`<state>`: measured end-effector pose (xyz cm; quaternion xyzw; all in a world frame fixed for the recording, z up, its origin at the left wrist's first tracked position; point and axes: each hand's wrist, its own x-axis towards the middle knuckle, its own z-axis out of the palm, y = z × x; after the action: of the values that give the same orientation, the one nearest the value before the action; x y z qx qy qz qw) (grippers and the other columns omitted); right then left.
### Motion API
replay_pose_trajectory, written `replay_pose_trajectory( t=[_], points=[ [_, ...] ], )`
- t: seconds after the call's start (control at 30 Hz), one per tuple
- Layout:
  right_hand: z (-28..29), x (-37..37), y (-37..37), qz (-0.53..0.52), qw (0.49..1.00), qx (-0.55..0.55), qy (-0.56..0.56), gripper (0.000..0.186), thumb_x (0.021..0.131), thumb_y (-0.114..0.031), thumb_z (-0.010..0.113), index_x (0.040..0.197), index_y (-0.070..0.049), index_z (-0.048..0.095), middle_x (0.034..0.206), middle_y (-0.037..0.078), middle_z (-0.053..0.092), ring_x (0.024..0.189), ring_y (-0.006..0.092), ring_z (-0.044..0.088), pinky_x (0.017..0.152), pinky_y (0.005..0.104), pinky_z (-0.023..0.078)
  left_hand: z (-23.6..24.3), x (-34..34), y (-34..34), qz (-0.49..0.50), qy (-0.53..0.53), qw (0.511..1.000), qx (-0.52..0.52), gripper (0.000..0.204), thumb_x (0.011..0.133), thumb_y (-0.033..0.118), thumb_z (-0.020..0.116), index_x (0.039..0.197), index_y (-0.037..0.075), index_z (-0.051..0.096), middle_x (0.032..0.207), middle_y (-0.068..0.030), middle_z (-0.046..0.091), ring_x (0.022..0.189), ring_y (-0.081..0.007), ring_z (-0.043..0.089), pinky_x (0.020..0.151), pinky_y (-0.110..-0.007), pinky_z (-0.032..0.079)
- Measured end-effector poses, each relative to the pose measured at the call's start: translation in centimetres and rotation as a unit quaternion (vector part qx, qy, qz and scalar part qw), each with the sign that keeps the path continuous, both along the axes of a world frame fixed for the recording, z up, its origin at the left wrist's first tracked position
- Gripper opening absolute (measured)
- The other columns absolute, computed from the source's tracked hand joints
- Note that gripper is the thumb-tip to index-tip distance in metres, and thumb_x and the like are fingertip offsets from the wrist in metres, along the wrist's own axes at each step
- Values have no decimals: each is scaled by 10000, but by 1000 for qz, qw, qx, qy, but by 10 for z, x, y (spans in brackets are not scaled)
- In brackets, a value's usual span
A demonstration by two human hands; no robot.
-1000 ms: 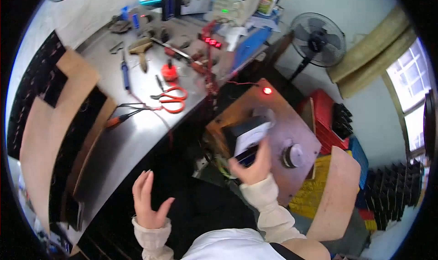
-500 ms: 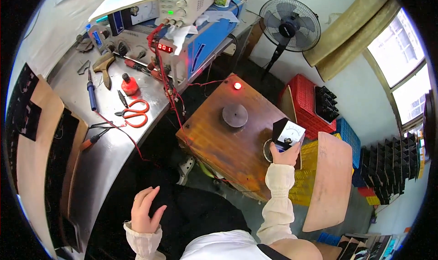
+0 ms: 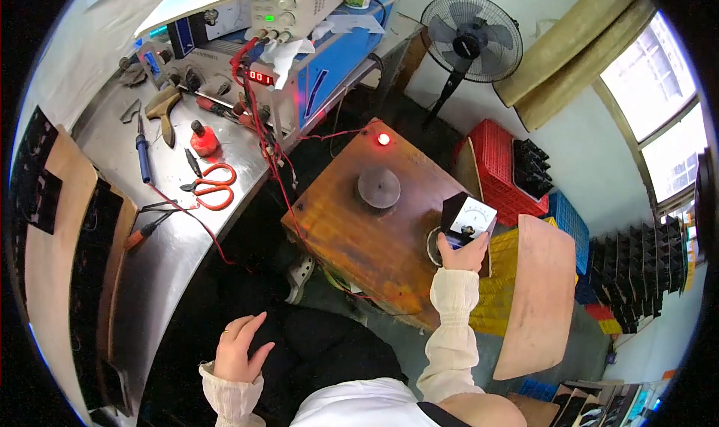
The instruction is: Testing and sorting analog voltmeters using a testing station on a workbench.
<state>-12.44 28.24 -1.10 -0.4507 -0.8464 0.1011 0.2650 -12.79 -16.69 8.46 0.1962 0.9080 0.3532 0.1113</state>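
Note:
On the right side of a square brown wooden stand (image 3: 337, 232), my right hand (image 3: 460, 252) grips a black panel meter (image 3: 470, 219) with a white dial face, held over a dark round fitting (image 3: 435, 241). A grey metal disc (image 3: 379, 187) lies at the middle of the stand, with a glowing red lamp (image 3: 383, 139) near its back corner and red wires running along its left side. My left hand (image 3: 238, 348) is raised over my dark lap, fingers loosely curved and apart, holding nothing.
A steel bench (image 3: 157, 300) on the left carries red-handled scissors (image 3: 217, 195), a soldering iron (image 3: 143, 157), a red bottle (image 3: 203, 142) and a power supply (image 3: 288, 8). A fan (image 3: 470, 41) stands behind. Red crates (image 3: 498, 165), yellow crates (image 3: 494, 300) and a tan board (image 3: 533, 296) fill the right.
My right hand has moved the meter rightward from the middle of the stand to its right side, uncovering the disc. Over the last half second little has moved.

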Motion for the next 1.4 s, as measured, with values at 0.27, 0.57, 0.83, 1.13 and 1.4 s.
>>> replay_pose_trajectory(
  t=[0.27,0.57,0.83,1.13,1.4],
  points=[
    [-1,-7,1,135,972,-91,168,952,576,-272,888,1330,93,435,1274,275,541,1188,383,520,1054,450,383,-2,4,-27,18,35,999,19,520,770,144,756,1256,54,596,1122,-161,629,1030,-338,606,894,-413,491],
    [-4,-36,-99,329,923,109,165,1109,665,-295,864,1486,84,222,1411,297,439,1287,393,468,1076,477,372,-12,31,-54,209,204,949,115,459,808,95,731,1249,60,607,1184,-144,622,1097,-316,609,942,-399,488],
    [93,-41,-407,749,659,-27,68,1054,643,-325,831,1425,135,295,1343,310,485,1140,427,538,935,503,392,0,16,-88,410,260,865,125,1047,705,151,819,1517,-10,177,1470,-248,352,1348,-435,350,1131,-460,283],
    [89,-44,-399,735,634,-238,48,751,744,-67,784,1401,22,430,1325,199,517,1117,321,580,883,376,480,2,-1,-170,336,168,913,163,1015,681,203,833,1506,110,250,1417,-216,420,1310,-392,411,1107,-448,306],
    [92,-41,-392,716,645,-266,41,735,742,-86,801,1386,5,459,1316,171,511,1080,279,589,844,363,478,-1,0,-166,352,131,910,175,987,699,230,804,1504,124,244,1419,-208,426,1311,-404,409,1121,-463,271]
  ],
)
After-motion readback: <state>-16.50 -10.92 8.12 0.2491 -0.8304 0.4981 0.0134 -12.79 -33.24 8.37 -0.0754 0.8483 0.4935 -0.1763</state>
